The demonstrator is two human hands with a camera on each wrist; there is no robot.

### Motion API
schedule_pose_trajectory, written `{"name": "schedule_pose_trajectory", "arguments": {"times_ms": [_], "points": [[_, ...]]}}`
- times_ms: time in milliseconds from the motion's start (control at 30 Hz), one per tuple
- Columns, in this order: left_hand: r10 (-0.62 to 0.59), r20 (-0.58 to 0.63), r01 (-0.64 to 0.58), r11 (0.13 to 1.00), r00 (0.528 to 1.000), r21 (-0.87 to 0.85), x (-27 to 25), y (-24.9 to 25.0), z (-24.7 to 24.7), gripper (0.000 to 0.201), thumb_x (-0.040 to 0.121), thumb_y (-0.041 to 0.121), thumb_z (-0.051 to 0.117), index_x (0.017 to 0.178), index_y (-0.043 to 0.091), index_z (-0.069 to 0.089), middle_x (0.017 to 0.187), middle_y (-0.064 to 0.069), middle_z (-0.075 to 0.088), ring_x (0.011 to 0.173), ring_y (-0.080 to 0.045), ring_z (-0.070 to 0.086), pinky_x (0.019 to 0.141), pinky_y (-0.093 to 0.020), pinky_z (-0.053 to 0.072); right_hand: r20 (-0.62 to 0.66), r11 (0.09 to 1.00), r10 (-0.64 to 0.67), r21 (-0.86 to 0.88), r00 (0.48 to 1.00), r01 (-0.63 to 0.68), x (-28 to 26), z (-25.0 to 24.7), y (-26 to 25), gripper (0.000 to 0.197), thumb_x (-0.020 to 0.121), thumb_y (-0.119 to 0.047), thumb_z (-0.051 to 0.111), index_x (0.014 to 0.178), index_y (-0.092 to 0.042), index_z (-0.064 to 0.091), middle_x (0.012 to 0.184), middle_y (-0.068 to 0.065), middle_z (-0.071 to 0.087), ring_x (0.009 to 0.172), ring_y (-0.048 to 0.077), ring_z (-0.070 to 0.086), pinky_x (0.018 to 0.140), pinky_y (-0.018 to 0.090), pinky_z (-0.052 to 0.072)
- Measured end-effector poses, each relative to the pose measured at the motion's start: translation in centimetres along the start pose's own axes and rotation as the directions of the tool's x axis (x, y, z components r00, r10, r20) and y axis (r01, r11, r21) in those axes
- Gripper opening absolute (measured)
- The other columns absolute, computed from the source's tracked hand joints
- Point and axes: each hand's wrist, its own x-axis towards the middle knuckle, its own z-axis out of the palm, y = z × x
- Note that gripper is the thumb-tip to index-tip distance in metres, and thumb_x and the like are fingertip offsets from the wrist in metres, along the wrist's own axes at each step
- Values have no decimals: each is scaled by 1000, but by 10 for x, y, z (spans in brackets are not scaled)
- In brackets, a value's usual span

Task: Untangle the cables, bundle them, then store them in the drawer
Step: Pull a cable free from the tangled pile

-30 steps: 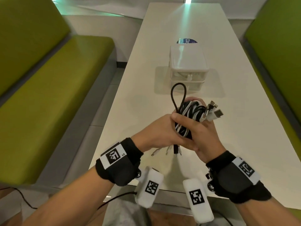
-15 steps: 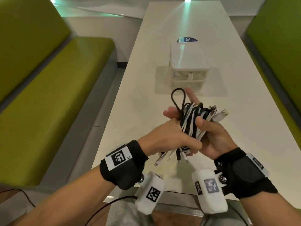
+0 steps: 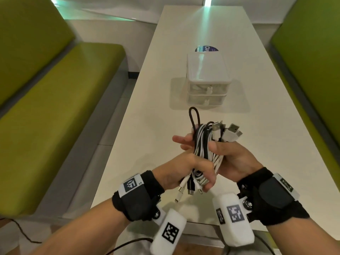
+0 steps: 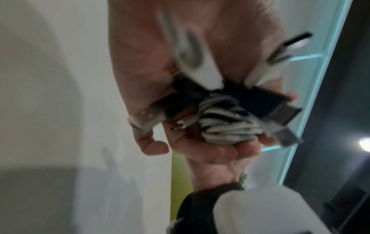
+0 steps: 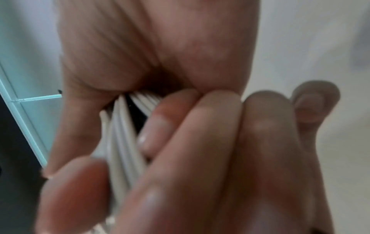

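1. Cables (image 3: 204, 150), black and white together, sit in one thick bundle between my two hands, held up over the near end of the table (image 3: 147, 126).
2. My right hand (image 3: 233, 161) has rolled open since a second ago: then it wrapped over the top of the bundle, now the palm faces up, the thumb presses across the strands and the fingers curl behind them.
3. My left hand (image 3: 185, 172) stays clamped around the lower part, fingers curled tight, with the small plugs (image 3: 189, 189) hanging out below.
4. The big plugs (image 3: 228, 132) have fanned out at the top, and the black loop (image 3: 193, 116) still sticks up.
5. I read this as the bundling nearly done but not secured; nothing ties the bundle yet.
6. The drawers (image 3: 207, 89) stand further along the table, both closed, so storing is still ahead.
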Motion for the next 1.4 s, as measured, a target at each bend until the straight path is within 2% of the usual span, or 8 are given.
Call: {"name": "schedule_pose_trajectory", "arguments": {"times_ms": [133,300,467,700,833,1033,1267,1400], "points": [[-61,0,61,996,998,68,3,5,-4,10,62,13,60,58,4,57,53,-8,59,50,-17,52,57,-24,46,-240,999,-2,-44,971,-9,4,5,5,15,66,-19,80,74,-10,71,74,8,67,85,29,62,84,39,53],[-103,-67,120,925,992,361,15,23,-20,13,85,17,65,91,6,68,89,-14,70,84,-25,65,85,-35,52,-474,987,-119,-156,873,49,10,4,3,13,70,-6,68,76,4,62,70,18,58,61,26,58,55,34,51],[-65,-171,155,795,983,586,30,33,-18,23,73,36,82,77,20,66,65,11,60,61,-5,54,57,-18,43,-585,972,-213,-207,783,110,14,-5,-7,6,77,3,67,78,3,61,73,19,51,58,24,54,56,33,50],[49,-320,118,868,946,481,44,22,-2,16,53,10,63,57,-2,52,55,-12,52,53,-23,49,52,-33,38,-479,977,-205,-153,853,149,2,-15,-19,10,73,-9,77,76,-9,68,75,9,65,74,22,66,66,37,55],[124,-344,30,911,931,410,48,20,3,11,48,4,58,42,7,50,48,-10,51,50,-22,50,51,-28,40,-348,990,-111,42,931,134,-4,-22,-12,58,57,-34,89,107,-13,72,122,11,67,114,27,63,95,41,53],[165,-347,19,882,923,470,49,20,9,12,50,4,58,45,6,48,46,-6,47,46,-20,46,45,-26,36,-341,968,45,248,939,43,-7,-25,-11,84,45,-38,95,118,-7,67,125,9,66,104,21,68,81,32,57],[127,-317,22,905,940,425,65,31,18,20,59,-10,57,55,8,53,44,2,55,44,-12,53,42,-21,40,-409,992,30,121,912,21,-1,-28,-25,25,75,-20,68,94,-4,73,115,16,70,110,26,66,87,36,56],[51,-307,93,896,950,435,82,17,5,27,53,11,63,79,4,62,70,-9,68,70,-23,68,67,-46,55,-561,978,24,183,827,96,6,-39,-15,2,71,-2,68,71,-2,70,87,17,71,108,27,67,93,42,51]]}}
